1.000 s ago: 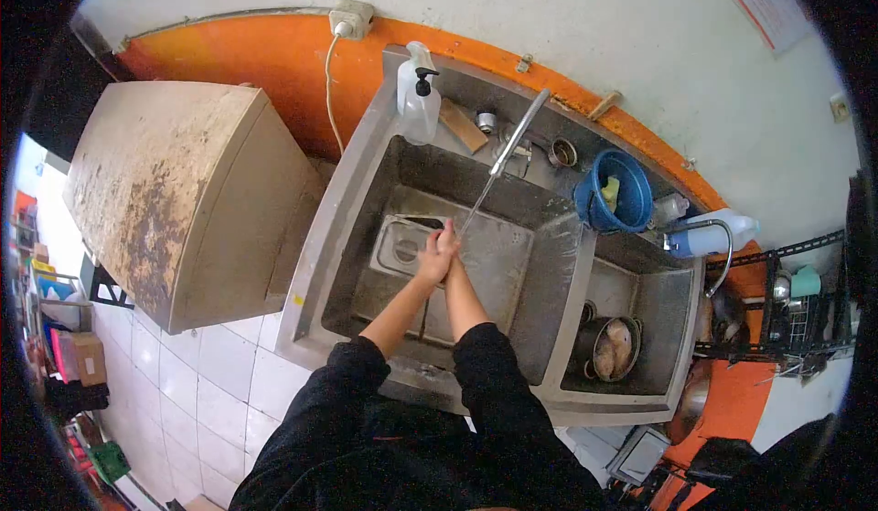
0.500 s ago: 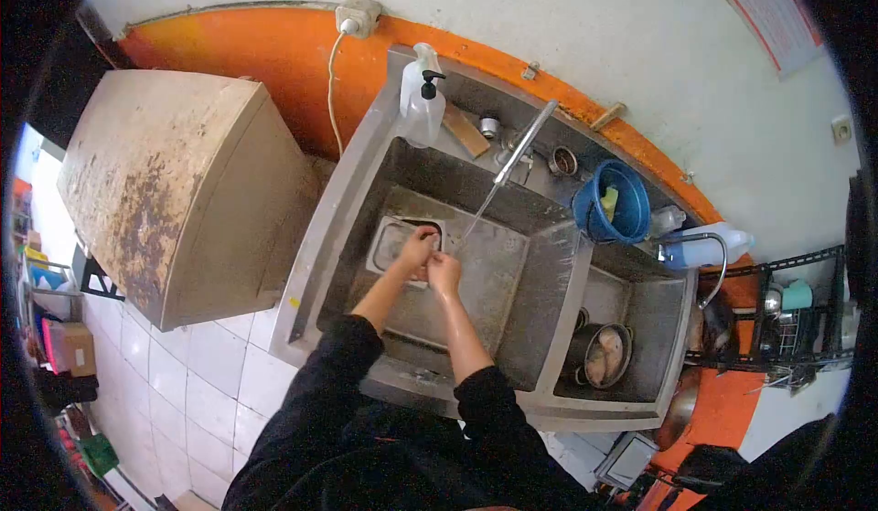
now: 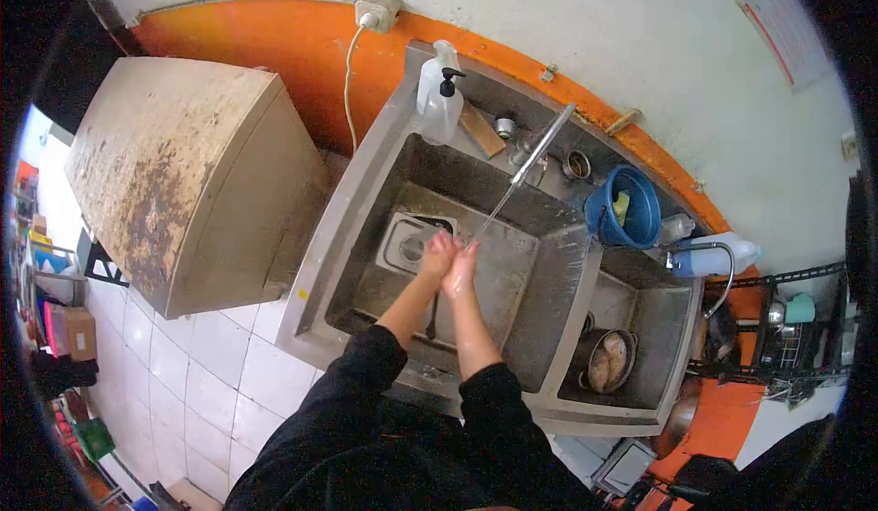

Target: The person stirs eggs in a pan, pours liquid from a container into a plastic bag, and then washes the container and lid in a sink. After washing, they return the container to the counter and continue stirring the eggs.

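Note:
My left hand (image 3: 439, 255) and my right hand (image 3: 460, 271) are side by side and touching, over the large basin of the steel sink (image 3: 494, 305). A thin water stream (image 3: 495, 214) runs from the metal faucet (image 3: 541, 151) down to my fingers. Both hands look cupped, with fingers partly stretched and no object visible in them; small finger details are blurred. Just beyond my left hand, a rectangular metal pan (image 3: 391, 250) lies on the basin floor, with something dark at its far right edge.
On the sink's back ledge are a pump bottle (image 3: 443, 113), a spray bottle (image 3: 436, 77), a wooden block (image 3: 481, 130) and a blue bucket (image 3: 599, 214). A pot (image 3: 585, 365) with pale contents sits in the smaller basin. A worn cabinet (image 3: 229, 209) stands left.
My hands have shifted right into the water stream and turned more alongside each other. More of the metal pan shows. The whole view has moved slightly.

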Demonstrator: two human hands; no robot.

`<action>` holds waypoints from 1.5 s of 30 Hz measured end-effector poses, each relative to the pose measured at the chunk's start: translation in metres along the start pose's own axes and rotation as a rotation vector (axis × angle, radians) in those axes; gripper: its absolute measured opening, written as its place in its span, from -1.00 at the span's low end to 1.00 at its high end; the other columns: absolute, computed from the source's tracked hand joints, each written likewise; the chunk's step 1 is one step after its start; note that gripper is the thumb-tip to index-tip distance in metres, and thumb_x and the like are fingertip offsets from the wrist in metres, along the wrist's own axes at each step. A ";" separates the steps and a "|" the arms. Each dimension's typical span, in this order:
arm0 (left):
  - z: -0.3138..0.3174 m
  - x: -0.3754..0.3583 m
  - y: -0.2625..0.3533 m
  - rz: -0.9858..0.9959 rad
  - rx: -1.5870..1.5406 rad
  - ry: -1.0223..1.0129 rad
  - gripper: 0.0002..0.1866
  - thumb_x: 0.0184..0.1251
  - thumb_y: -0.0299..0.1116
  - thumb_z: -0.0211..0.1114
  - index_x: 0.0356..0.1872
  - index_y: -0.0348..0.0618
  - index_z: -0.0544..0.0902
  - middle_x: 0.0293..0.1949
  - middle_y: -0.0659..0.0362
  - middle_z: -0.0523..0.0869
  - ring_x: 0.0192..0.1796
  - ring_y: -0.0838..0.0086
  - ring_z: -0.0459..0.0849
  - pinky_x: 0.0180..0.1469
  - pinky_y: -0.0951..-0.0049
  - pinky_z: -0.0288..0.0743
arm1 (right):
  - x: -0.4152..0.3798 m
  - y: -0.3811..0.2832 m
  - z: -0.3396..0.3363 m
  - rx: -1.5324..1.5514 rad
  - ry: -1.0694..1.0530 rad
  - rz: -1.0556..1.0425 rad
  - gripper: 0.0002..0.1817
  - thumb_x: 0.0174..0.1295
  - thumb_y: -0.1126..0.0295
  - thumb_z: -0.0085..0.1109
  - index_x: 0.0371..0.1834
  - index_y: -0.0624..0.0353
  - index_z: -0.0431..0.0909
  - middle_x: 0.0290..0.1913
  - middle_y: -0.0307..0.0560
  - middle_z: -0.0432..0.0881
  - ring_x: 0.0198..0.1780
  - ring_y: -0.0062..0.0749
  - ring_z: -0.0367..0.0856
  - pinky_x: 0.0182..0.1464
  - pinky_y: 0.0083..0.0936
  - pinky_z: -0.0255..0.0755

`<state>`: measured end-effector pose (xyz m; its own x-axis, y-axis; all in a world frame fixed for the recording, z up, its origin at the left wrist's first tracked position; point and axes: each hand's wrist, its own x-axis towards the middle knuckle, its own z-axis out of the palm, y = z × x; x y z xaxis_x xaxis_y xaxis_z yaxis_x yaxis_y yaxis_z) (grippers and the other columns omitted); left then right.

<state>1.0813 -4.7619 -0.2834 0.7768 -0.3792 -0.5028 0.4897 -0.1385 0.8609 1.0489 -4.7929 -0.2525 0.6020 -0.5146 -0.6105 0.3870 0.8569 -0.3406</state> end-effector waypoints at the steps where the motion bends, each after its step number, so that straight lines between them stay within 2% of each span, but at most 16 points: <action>1: -0.003 0.004 -0.004 0.031 0.030 0.005 -0.42 -0.06 -0.19 0.29 0.02 -0.18 0.34 -0.10 0.02 0.48 -0.02 0.32 0.45 -0.08 0.39 0.38 | -0.013 0.006 -0.001 -0.275 -0.159 -0.020 -0.43 0.23 -0.05 -0.31 0.06 0.25 0.14 0.13 0.10 0.27 0.20 -0.13 0.18 0.23 -0.31 0.04; 4: -0.010 0.049 -0.050 -0.115 0.094 -0.209 -0.56 0.11 -0.16 0.17 -0.02 -0.15 0.37 -0.26 0.11 0.56 -0.17 0.37 0.50 -0.18 0.42 0.40 | -0.039 0.025 -0.012 -1.388 -0.009 -0.362 -0.34 0.25 0.06 -0.24 0.27 0.26 -0.14 0.29 0.10 -0.02 0.32 -0.14 -0.09 0.29 -0.36 -0.19; 5: -0.004 0.077 -0.103 0.008 0.057 -0.200 -0.66 0.14 -0.15 0.13 -0.16 -0.16 0.45 -0.40 0.13 0.57 -0.27 0.41 0.50 -0.25 0.41 0.41 | -0.036 0.032 -0.018 -1.038 -0.070 -0.317 -0.29 0.26 0.06 -0.29 0.29 0.26 -0.30 0.33 0.09 -0.18 0.34 -0.14 -0.21 0.29 -0.34 -0.29; 8: -0.004 0.044 -0.073 -0.125 -0.041 -0.153 -0.63 0.15 -0.12 0.09 -0.15 -0.18 0.43 -0.35 0.09 0.56 -0.25 0.35 0.51 -0.22 0.38 0.40 | -0.046 0.009 -0.013 -1.532 -0.306 -0.458 -0.33 0.27 0.04 -0.38 0.29 0.26 -0.25 0.31 0.14 -0.13 0.34 -0.09 -0.20 0.29 -0.31 -0.29; 12: -0.010 0.026 -0.048 -0.189 -0.092 -0.144 -0.59 0.16 -0.08 0.03 -0.13 -0.20 0.41 -0.29 0.03 0.55 -0.23 0.27 0.51 -0.18 0.34 0.38 | -0.033 0.016 0.011 -1.934 -0.090 -0.472 -0.33 0.23 -0.08 -0.48 0.26 0.20 -0.03 0.29 0.11 -0.02 0.30 -0.05 -0.06 0.28 -0.30 -0.22; 13: -0.012 0.023 -0.042 -0.198 -0.098 -0.150 -0.58 0.17 -0.07 0.01 -0.12 -0.21 0.40 -0.28 0.02 0.55 -0.22 0.24 0.51 -0.17 0.33 0.38 | -0.040 0.016 0.024 -1.814 0.093 -0.487 -0.37 0.24 -0.05 -0.50 0.10 0.26 0.27 0.22 0.17 0.10 0.23 0.01 0.06 0.24 -0.27 -0.11; 17: -0.007 0.011 -0.039 -0.202 -0.074 -0.141 -0.54 0.18 -0.04 -0.05 -0.10 -0.23 0.37 -0.22 -0.03 0.54 -0.20 0.16 0.51 -0.13 0.28 0.36 | -0.025 0.009 -0.001 -1.890 -0.100 -0.769 -0.42 0.25 0.02 -0.48 -0.28 0.26 0.50 -0.18 0.22 0.48 -0.13 0.10 0.37 -0.02 -0.14 0.15; 21: -0.001 0.001 -0.059 -0.080 0.216 -0.085 -0.50 0.20 0.00 -0.11 -0.08 -0.26 0.35 -0.16 -0.09 0.53 -0.17 0.07 0.52 -0.09 0.24 0.34 | -0.016 -0.037 -0.048 -1.028 -0.097 -0.010 -0.51 0.23 0.07 -0.34 -0.38 0.24 0.52 -0.53 -0.02 0.54 -0.42 0.04 0.46 -0.31 -0.29 0.31; 24: -0.016 -0.035 -0.012 -0.049 0.690 -0.134 -0.57 0.14 -0.07 0.00 -0.01 -0.03 0.31 -0.10 -0.26 0.42 -0.13 -0.09 0.47 -0.09 0.17 0.35 | 0.035 -0.036 -0.146 -1.555 0.110 -0.123 -0.62 0.20 0.14 -0.22 -0.25 0.22 0.48 -0.24 0.02 0.53 -0.24 -0.07 0.47 -0.20 -0.29 0.32; 27: -0.029 -0.040 -0.005 -0.059 0.923 -0.211 -0.63 0.17 -0.10 -0.02 0.00 0.08 0.28 -0.16 -0.22 0.47 -0.11 -0.08 0.46 -0.10 0.08 0.32 | 0.029 -0.007 -0.143 -2.351 -0.361 -0.738 -0.64 0.14 0.22 -0.16 -0.11 0.24 0.41 -0.07 0.09 0.44 -0.02 -0.13 0.38 0.00 -0.19 0.22; 29: -0.043 -0.036 -0.004 -0.049 0.921 -0.189 -0.61 0.13 -0.10 0.02 -0.03 0.02 0.32 -0.07 -0.24 0.36 -0.12 -0.09 0.46 -0.10 0.10 0.35 | 0.037 0.014 -0.123 -2.301 -0.563 -0.936 -0.59 0.10 0.28 -0.13 -0.01 0.27 0.30 0.03 0.13 0.33 0.09 -0.17 0.26 0.09 -0.19 0.13; 33: -0.084 -0.009 -0.021 -0.015 0.912 -0.105 -0.63 0.14 -0.13 0.01 -0.06 -0.07 0.35 -0.02 -0.23 0.31 -0.11 -0.10 0.45 -0.08 0.12 0.36 | 0.060 0.057 -0.116 -2.842 -0.612 -0.974 -0.55 0.12 0.38 -0.17 0.10 0.29 0.20 0.04 0.18 0.33 0.07 -0.12 0.32 0.06 -0.20 0.22; 36: -0.098 0.000 0.032 0.123 0.842 0.060 -0.70 0.17 -0.19 0.01 -0.14 -0.12 0.41 -0.21 -0.16 0.45 -0.12 -0.04 0.45 -0.11 0.12 0.34 | 0.060 0.055 -0.104 -2.591 -0.478 -0.339 -0.51 0.13 0.31 -0.13 0.12 0.30 0.14 0.03 0.21 0.36 -0.02 -0.06 0.42 -0.09 -0.28 0.34; 37: -0.104 0.010 0.041 0.222 0.817 0.104 -0.73 0.16 -0.20 0.03 -0.19 -0.14 0.43 -0.23 -0.15 0.46 -0.16 -0.05 0.45 -0.12 0.16 0.34 | 0.048 0.046 -0.105 -2.383 -0.399 -0.614 -0.63 0.11 0.38 -0.07 -0.04 0.37 0.27 -0.23 0.18 0.52 -0.23 0.01 0.51 -0.23 -0.25 0.37; 41: -0.117 0.015 0.072 0.104 0.558 0.026 -0.51 -0.01 -0.02 0.22 -0.17 -0.19 0.43 -0.22 -0.15 0.46 -0.12 0.12 0.46 -0.07 0.28 0.33 | -0.032 -0.017 -0.030 -1.702 -0.100 -0.355 -0.83 0.17 0.46 -0.10 -0.29 0.36 0.43 -0.28 0.03 0.55 -0.26 -0.14 0.52 -0.28 -0.37 0.34; 45: -0.109 -0.017 0.037 -0.077 0.631 -0.013 -0.29 -0.19 0.08 0.33 -0.06 -0.22 0.35 -0.12 -0.08 0.40 -0.05 0.24 0.42 -0.09 0.37 0.34 | -0.059 -0.028 -0.084 -0.844 -0.026 -0.191 -0.79 0.18 0.42 -0.07 -0.20 0.34 0.39 -0.26 -0.12 0.52 -0.25 -0.41 0.46 -0.22 -0.49 0.31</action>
<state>1.1296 -4.6612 -0.2516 0.7420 -0.3572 -0.5673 0.2128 -0.6769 0.7046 0.9437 -4.7835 -0.2674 0.5991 -0.6438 -0.4760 -0.1589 0.4871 -0.8588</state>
